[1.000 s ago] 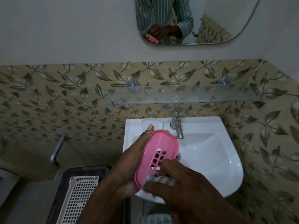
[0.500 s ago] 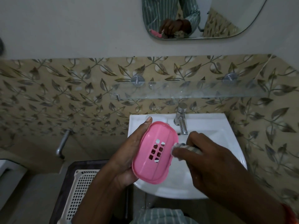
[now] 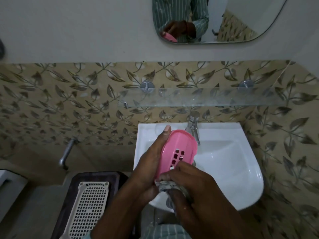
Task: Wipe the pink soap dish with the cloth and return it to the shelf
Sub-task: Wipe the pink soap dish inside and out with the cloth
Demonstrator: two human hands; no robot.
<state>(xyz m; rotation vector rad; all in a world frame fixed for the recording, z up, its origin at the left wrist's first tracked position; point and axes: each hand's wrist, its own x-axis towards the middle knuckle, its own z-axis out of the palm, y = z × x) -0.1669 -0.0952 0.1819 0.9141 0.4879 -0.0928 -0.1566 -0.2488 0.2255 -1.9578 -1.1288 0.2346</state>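
Observation:
My left hand [image 3: 148, 163] holds the pink soap dish [image 3: 179, 149] tilted on edge over the white sink [image 3: 233, 169], with the slotted bottom facing me. The dish's near end is pressed by a grey patterned cloth [image 3: 165, 186], bunched in my right hand [image 3: 195, 188]. My fingers cover part of the cloth and the dish's lower rim. The glass shelf [image 3: 198, 99] hangs on the tiled wall above the tap, with nothing on it.
A chrome tap [image 3: 194, 128] stands just behind the dish. A beige perforated basket [image 3: 89, 207] rests on a dark stand at lower left. A metal pipe [image 3: 66, 152] juts from the left wall. A mirror [image 3: 215, 19] hangs above.
My right hand moved the cloth from the dish's right side down to its near end. The dish tilted more upright in my left hand.

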